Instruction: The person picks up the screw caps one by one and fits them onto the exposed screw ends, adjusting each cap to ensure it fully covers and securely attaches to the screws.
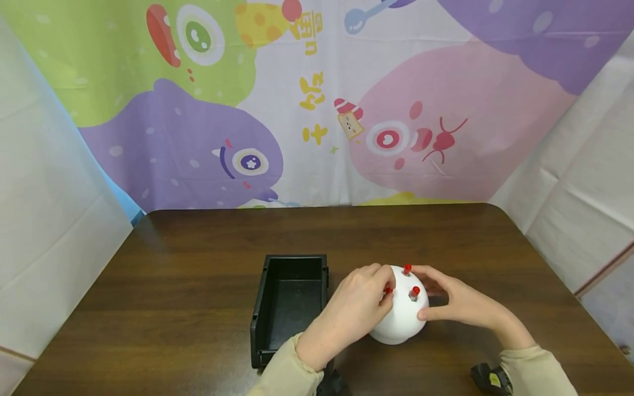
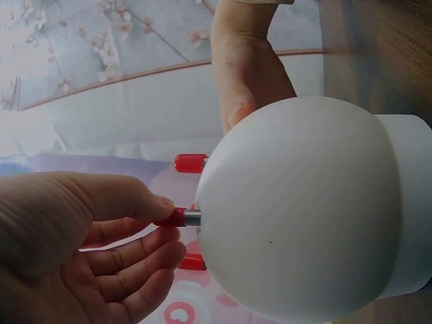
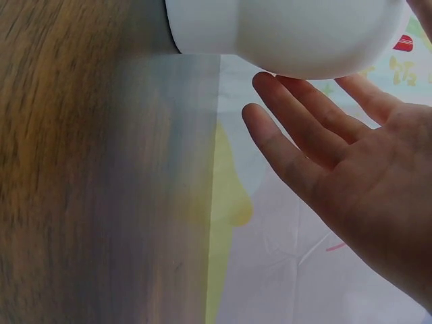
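A white rounded dome [image 1: 398, 324] on a narrower base stands on the table, with several red-tipped metal pegs in its top. My left hand [image 1: 359, 294] is over its left side; in the left wrist view, thumb and forefinger pinch a red-tipped peg [image 2: 177, 217] whose metal shank meets the dome. Two more pegs [image 1: 415, 292] stand upright nearby. My right hand [image 1: 463, 305] rests on the dome's right side, thumb in front and fingers behind. The right wrist view shows its fingers [image 3: 304, 128] spread and nearly straight beneath the curve, some touching it.
A black open-topped bin [image 1: 292, 308] stands left of the dome, close to my left forearm. A black device [image 1: 490, 379] lies by my right sleeve. Behind the brown table [image 1: 148, 308] hangs a cartoon-print cloth [image 1: 317, 165].
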`<state>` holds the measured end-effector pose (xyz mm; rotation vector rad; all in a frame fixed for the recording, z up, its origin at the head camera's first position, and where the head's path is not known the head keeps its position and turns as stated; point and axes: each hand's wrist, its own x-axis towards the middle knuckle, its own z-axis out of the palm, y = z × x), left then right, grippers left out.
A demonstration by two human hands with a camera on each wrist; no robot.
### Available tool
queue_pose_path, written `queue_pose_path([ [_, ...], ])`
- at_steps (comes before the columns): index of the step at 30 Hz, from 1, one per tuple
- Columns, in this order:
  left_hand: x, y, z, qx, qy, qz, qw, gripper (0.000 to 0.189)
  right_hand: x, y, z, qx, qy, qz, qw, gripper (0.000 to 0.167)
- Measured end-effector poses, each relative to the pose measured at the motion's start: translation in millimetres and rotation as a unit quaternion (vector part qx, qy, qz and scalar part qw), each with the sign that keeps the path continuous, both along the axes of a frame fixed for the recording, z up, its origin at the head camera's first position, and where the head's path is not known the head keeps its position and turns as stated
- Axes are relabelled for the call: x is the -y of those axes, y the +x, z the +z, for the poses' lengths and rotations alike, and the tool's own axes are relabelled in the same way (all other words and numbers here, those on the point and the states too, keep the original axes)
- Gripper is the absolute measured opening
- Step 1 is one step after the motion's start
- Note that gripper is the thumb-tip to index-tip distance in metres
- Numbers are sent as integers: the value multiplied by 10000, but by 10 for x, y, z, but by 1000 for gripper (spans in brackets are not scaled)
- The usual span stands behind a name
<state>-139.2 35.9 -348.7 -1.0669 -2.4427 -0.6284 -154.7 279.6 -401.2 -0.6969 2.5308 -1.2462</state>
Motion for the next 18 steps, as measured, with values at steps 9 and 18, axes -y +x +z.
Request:
queue_pose_path([
  [9, -4, 2, -20, 77, -140, 30, 9999, 11, 4, 6, 22, 55, 99, -65, 9999, 70],
  [18, -9, 23, -16, 65, -293, 77, 9995, 15, 12, 10, 38, 16, 16, -17, 10000, 69],
])
